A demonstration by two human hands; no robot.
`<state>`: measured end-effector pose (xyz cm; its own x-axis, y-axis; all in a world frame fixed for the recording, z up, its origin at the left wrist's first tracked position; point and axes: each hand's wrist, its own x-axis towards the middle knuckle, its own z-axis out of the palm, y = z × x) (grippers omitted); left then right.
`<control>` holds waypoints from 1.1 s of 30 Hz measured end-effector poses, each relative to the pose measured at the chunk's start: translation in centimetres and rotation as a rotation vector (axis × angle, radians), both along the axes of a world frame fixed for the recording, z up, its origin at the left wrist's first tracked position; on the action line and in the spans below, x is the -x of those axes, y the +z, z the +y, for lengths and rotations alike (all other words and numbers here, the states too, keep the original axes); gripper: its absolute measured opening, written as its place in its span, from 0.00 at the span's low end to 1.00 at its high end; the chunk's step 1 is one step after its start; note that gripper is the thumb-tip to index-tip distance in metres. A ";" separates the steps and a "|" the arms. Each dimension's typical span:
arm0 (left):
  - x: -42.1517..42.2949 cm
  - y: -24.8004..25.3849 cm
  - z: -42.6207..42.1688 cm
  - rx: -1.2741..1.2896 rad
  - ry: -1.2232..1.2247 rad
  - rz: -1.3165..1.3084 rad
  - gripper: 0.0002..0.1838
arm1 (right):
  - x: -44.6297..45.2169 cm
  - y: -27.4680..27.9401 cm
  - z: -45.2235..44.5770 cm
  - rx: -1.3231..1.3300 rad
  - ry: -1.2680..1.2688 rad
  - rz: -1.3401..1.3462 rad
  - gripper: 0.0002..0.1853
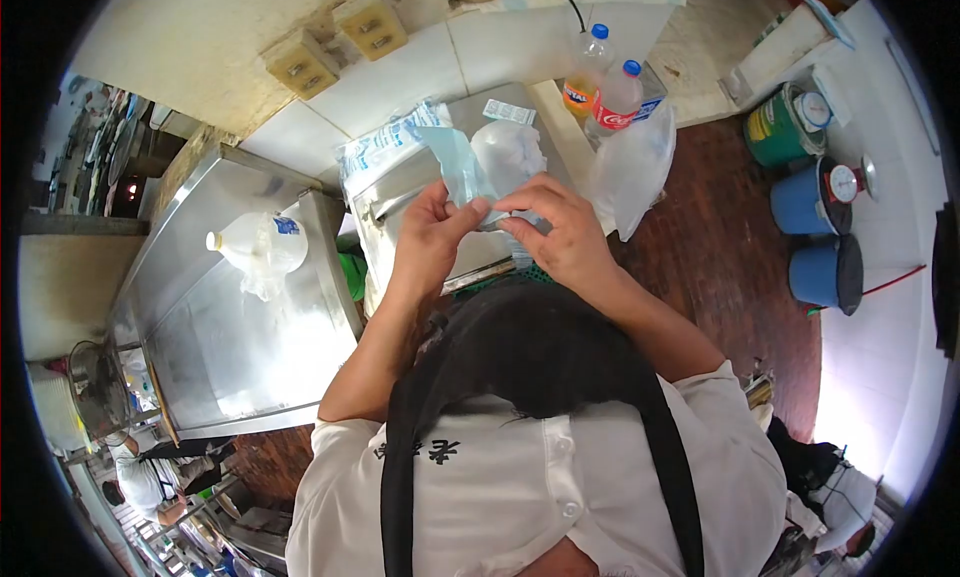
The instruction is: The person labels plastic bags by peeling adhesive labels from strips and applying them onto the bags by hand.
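A thin, light blue sheet [457, 165], paper or plastic, stands up between my hands over a steel surface. My left hand [432, 227] is closed on it, thumb and fingers pinching its lower part. The fingertips of my right hand [562, 225] pinch the sheet's lower right edge, close to my left thumb. Just behind the sheet sits a rounded white plastic-wrapped bundle [510, 149]. To the left of it lies a clear plastic pack with blue print [385, 149]. A small printed packet [509, 111] rests at the back.
Two blue-capped soda bottles [616, 105] and a clear plastic bag [640, 172] stand to the right. A white plastic jug [262, 243] rests on the steel counter [215, 347] at left. Several buckets [800, 199] line the right wall. Other people [150, 477] are at lower left and lower right.
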<state>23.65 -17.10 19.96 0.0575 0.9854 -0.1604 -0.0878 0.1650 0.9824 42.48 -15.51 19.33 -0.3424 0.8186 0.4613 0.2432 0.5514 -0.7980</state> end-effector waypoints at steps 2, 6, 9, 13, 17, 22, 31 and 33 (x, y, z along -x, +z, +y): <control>-0.4 0.4 0.1 0.014 0.003 -0.022 0.14 | -0.1 -0.1 0.1 -0.008 -0.011 0.008 0.11; -0.3 -0.4 0.6 0.080 -0.006 -0.120 0.13 | -0.5 -0.6 0.3 -0.024 -0.019 0.005 0.09; -0.4 -0.6 0.9 0.231 -0.037 -0.350 0.13 | -0.7 -0.7 0.4 -0.036 -0.010 0.011 0.08; -0.7 -1.0 1.4 0.229 0.096 -0.520 0.12 | -0.8 -0.7 0.4 -0.059 0.006 0.000 0.07; 2.1 -1.6 2.7 0.104 0.126 -0.526 0.12 | -1.3 -0.5 0.5 -0.066 0.018 0.002 0.08; 0.3 0.2 2.0 0.171 0.090 -0.462 0.11 | -0.3 0.1 0.5 -0.037 -0.078 0.025 0.11; -0.4 0.5 1.1 0.196 0.016 -0.469 0.06 | -0.5 0.3 0.7 -0.225 -0.080 -0.051 0.13; 0.0 -0.2 1.0 0.194 -0.003 -0.462 0.11 | -0.6 0.1 0.8 -0.274 -0.056 -0.087 0.12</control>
<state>23.69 -16.05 19.76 0.1690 0.9395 -0.2979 -0.5055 0.3421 0.7921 43.06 -14.74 19.43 -0.3477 0.6864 0.6387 0.3401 0.7271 -0.5963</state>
